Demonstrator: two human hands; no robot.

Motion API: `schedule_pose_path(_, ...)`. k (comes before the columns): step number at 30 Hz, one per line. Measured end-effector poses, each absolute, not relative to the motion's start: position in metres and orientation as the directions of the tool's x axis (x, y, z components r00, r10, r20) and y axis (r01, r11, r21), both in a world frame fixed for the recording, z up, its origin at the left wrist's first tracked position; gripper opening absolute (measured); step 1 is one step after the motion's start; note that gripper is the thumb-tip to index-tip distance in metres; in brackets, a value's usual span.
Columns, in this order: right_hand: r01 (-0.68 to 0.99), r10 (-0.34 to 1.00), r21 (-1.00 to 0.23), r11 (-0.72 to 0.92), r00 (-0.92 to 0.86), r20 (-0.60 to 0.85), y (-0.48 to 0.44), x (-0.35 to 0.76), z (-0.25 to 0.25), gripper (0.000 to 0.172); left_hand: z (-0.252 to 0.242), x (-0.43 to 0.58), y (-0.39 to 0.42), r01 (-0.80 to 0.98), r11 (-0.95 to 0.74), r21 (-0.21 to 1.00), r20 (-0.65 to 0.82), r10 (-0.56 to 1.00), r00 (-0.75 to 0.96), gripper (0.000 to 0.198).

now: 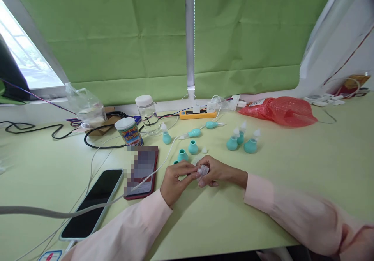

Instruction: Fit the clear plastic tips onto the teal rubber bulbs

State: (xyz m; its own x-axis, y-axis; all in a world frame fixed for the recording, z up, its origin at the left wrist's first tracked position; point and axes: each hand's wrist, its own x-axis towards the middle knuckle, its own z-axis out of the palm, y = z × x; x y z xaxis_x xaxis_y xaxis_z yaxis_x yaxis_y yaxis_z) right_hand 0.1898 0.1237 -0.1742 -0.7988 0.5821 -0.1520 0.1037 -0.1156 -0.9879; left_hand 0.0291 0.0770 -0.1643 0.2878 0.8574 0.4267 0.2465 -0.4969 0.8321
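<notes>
Both hands meet over the table, holding a small clear plastic part [203, 170] between them. My left hand [179, 177] pinches it from the left with thumb and forefinger. Fingers curled, my right hand [212, 171] grips it from the right and hides some of it. Just beyond stand open-necked teal rubber bulbs [193, 147], one partly hidden behind my left hand. A small whitish tip [204, 150] lies beside them. Farther right, three teal bulbs with clear nozzles [250, 145] stand upright. Another nozzled bulb [166, 137] is upright at the left.
Two teal bulbs [194, 133] lie on their sides behind. Phones [92, 202], a printed can [129, 132] and a clear jar [149, 117] occupy the left. A white cable crosses the table. A yellow power strip [197, 115] and red plastic bag [280, 111] sit by the wall.
</notes>
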Motion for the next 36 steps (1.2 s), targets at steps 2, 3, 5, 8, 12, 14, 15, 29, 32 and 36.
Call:
schedule_pose_path(2, 0.114, 0.567, -0.985, -0.133, -0.806, -0.17, 0.123, 0.19, -0.173, 0.023, -0.163, 0.029, 0.078, 0.252, -0.502, 0.828, 0.422, 0.852, 0.311, 0.014)
schedule_pose_path(3, 0.115, 0.551, -0.982, -0.148, -0.815, -0.178, 0.122, 0.19, -0.172, 0.022, -0.163, 0.028, 0.078, 0.246, -0.499, 0.831, 0.416, 0.85, 0.323, 0.015)
schedule_pose_path(5, 0.1, 0.509, -0.972, -0.21, -0.838, -0.196, 0.121, 0.19, -0.172, 0.02, -0.163, 0.028, 0.078, 0.222, -0.491, 0.842, 0.406, 0.849, 0.338, 0.015)
schedule_pose_path(8, 0.064, 0.448, -0.942, -0.33, -0.868, -0.215, 0.121, 0.19, -0.172, 0.02, -0.163, 0.028, 0.077, 0.203, -0.491, 0.847, 0.414, 0.849, 0.329, 0.015)
schedule_pose_path(12, 0.047, 0.402, -0.915, -0.4, -0.889, -0.221, 0.122, 0.19, -0.175, 0.022, -0.166, 0.029, 0.074, 0.24, -0.544, 0.804, 0.47, 0.829, 0.303, 0.015)
schedule_pose_path(14, 0.032, 0.399, -0.908, -0.417, -0.892, -0.214, 0.122, 0.189, -0.176, 0.021, -0.169, 0.03, 0.072, 0.279, -0.597, 0.752, 0.526, 0.799, 0.291, 0.015)
schedule_pose_path(15, 0.028, 0.395, -0.906, -0.422, -0.894, -0.212, 0.122, 0.189, -0.177, 0.021, -0.17, 0.03, 0.072, 0.298, -0.627, 0.72, 0.56, 0.778, 0.286, 0.015)
schedule_pose_path(29, 0.138, 0.535, -0.948, -0.285, -0.798, -0.277, 0.122, 0.187, -0.172, 0.016, -0.168, 0.03, 0.076, 0.407, -0.701, 0.586, 0.631, 0.71, 0.314, 0.011)
schedule_pose_path(32, 0.222, 0.524, -0.957, -0.187, -0.802, -0.288, 0.121, 0.187, -0.168, 0.012, -0.168, 0.03, 0.076, 0.428, -0.752, 0.501, 0.651, 0.654, 0.386, 0.012)
schedule_pose_path(36, 0.303, 0.513, -0.943, -0.136, -0.793, -0.329, 0.121, 0.188, -0.166, 0.009, -0.166, 0.029, 0.075, 0.396, -0.79, 0.468, 0.625, 0.613, 0.484, 0.012)
